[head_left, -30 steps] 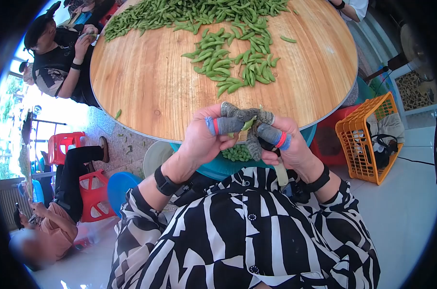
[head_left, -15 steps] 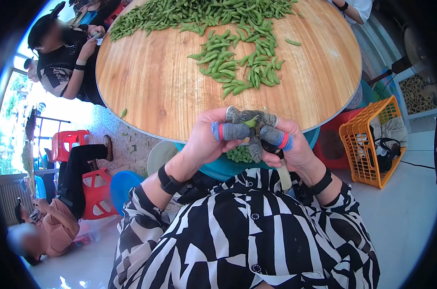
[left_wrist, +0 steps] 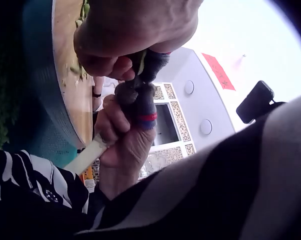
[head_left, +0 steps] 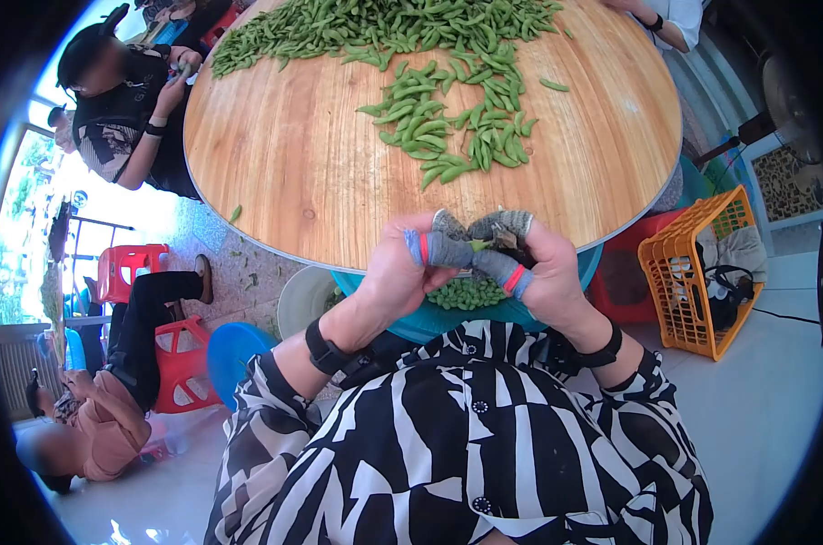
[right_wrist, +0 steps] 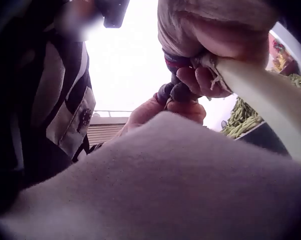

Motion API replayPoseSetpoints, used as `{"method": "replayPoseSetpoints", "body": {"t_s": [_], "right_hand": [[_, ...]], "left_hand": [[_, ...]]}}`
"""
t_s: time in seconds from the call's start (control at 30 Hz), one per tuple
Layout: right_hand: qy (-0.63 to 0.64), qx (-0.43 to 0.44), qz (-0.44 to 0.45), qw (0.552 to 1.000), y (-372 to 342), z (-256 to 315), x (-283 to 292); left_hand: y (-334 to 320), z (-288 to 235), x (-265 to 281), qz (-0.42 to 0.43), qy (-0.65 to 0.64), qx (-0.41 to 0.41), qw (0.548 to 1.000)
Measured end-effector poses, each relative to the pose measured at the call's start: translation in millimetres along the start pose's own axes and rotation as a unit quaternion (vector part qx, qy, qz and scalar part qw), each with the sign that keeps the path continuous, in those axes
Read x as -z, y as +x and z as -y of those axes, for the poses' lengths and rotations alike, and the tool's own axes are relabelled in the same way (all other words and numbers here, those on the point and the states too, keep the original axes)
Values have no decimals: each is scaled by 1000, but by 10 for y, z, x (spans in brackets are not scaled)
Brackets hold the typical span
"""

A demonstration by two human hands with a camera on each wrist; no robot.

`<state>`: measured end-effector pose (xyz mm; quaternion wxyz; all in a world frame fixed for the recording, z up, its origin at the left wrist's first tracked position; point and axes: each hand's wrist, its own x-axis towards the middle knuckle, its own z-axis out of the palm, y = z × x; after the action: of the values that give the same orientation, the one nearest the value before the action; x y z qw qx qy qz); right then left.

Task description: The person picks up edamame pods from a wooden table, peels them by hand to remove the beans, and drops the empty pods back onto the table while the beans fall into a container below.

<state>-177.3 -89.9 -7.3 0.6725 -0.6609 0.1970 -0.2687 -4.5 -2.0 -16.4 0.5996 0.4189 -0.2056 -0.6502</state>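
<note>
Both hands meet just past the table's near edge in the head view, their thumbs and some fingers in grey knitted covers with red bands. The left hand (head_left: 391, 272) pinches a green pod (head_left: 479, 245), mostly hidden by the fingertips. Against its fingertips lie those of the right hand (head_left: 554, 277). The right hand's curled fingers hold a pale, flat handle (left_wrist: 88, 157), seen large in the right wrist view (right_wrist: 265, 95); the tool's other end is hidden. Green pods (head_left: 420, 118) lie spread on the round wooden table (head_left: 293, 163).
Under the hands, shelled green beans (head_left: 466, 293) sit in a teal basin (head_left: 411, 322). A pale bucket (head_left: 302, 304) and blue stool (head_left: 234, 350) stand left, a yellow crate (head_left: 693, 318) right. Other people sit at the left; another person's arm (head_left: 670, 34) is at the far right.
The hands' fingertips have drawn closer together, covering more of the pod. The pale handle, earlier visible below the right hand in the head view, is hidden there now. The right hand has turned slightly.
</note>
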Motion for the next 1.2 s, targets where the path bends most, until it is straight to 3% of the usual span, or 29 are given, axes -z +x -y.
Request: {"method": "replayPoseSetpoints", "body": {"t_s": [0.03, 0.07, 0.1, 0.17, 0.2, 0.23, 0.27, 0.3, 0.33, 0.37, 0.43, 0.5, 0.53, 0.57, 0.63, 0.77, 0.87, 0.93, 0.97, 1.03, 1.2], "right_hand": [[-54, -2, 29, 998, -14, 5, 37], [-107, -4, 60, 992, -19, 15, 83], [-107, 0, 61, 992, -17, 51, 137], [37, -148, -8, 988, -74, 168, 253], [44, -170, -26, 984, -47, 207, 332], [45, -166, -28, 985, -16, 146, 362], [-38, -93, -51, 994, 11, 24, 381], [-120, -20, -74, 990, 46, -12, 382], [-188, -4, -41, 981, 65, 31, 382], [-187, -2, -44, 981, 104, 21, 363], [-359, 121, -5, 926, 195, -3, 321], [-365, 124, 18, 922, 270, 40, 264], [-359, 118, 21, 926, 290, 63, 235], [-354, 112, 25, 928, 308, 87, 224], [-341, 97, 26, 935, 286, 102, 225], [-246, 5, -27, 969, 181, 53, 291], [-206, 1, -42, 978, 117, 12, 362], [-156, -24, -53, 986, 101, 15, 394], [-108, -54, -58, 991, 74, 10, 406], [-85, -68, -52, 993, 47, -27, 430], [-57, -79, -50, 994, 58, 12, 434]], "left_hand": [[-54, -39, 43, 0, 0, -1, 1000], [-158, -130, 136, 66, 244, -78, 964], [-273, -248, 234, 127, 474, -149, 859], [-647, -576, 315, 167, 596, -81, 781], [-813, -692, 362, 118, 703, -11, 702], [-952, -778, 421, 64, 792, 58, 604], [-1059, -824, 519, 66, 795, 55, 600], [-1136, -855, 596, 26, 839, 103, 534], [-1163, -856, 653, -14, 873, 151, 464], [-1141, -850, 697, -13, 875, 150, 461], [-1031, -877, 670, -24, 854, -62, 515], [-754, -880, 452, -79, 749, -68, 655], [-576, -808, 404, -77, 712, -144, 683], [-379, -721, 389, -75, 669, -220, 706], [-30, -646, 354, -54, 672, -287, 681], [389, -441, 432, -20, 679, -316, 662], [396, -375, 428, -35, 716, -321, 619], [198, -398, 258, -8, 658, -248, 711], [136, -386, 178, -3, 659, -245, 711], [-11, -300, 26, 165, 598, -213, 754], [80, -212, -25, 203, 576, -197, 767]]}}
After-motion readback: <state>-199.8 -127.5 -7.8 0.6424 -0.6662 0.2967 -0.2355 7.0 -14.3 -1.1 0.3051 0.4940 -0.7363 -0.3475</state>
